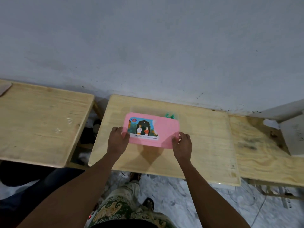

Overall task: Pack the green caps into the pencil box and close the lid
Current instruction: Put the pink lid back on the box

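Note:
A pink lid with a picture sticker lies tilted over a clear pencil box on the middle wooden table. Green caps peek out behind the lid's far edge, inside the box. My left hand grips the lid's near left corner. My right hand grips its near right corner. Most of the box and caps is hidden under the lid.
A second wooden table stands to the left, with a gap between the two. A third table abuts on the right, with a white object on it. A grey wall rises right behind the tables.

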